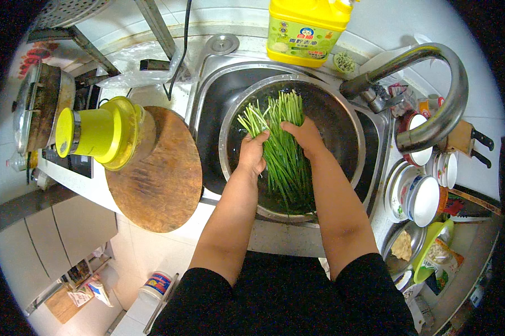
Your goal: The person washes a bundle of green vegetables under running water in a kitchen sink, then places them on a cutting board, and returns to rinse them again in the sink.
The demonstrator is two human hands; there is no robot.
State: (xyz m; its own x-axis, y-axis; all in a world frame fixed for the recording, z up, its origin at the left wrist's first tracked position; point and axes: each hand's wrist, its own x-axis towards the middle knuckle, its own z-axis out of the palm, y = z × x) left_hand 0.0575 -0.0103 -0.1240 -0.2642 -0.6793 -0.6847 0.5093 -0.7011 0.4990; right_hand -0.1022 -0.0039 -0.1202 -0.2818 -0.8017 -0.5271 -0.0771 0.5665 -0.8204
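Observation:
A thick bundle of long green stalks, which look like garlic chives [284,155], lies over a round metal basin [345,126]. Their pale cut ends point away from me, and the dark green tips trail toward the basin's near rim. My left hand [252,153] grips the bundle's left side, thumb on top. On the right side, a bit farther up, my right hand [305,136] holds it with the thumb across the stalks. The basin stands in a stainless steel sink [212,101]. Its inside is dark, and I cannot tell how much water it holds.
Left of the sink, a yellow-green lidded container [105,134] stands on a round wooden chopping board [168,185]. A curved faucet [450,80] arches at the right, near stacked bowls [420,201] and a knife block [460,136]. Behind the sink stands a yellow detergent jug [307,35].

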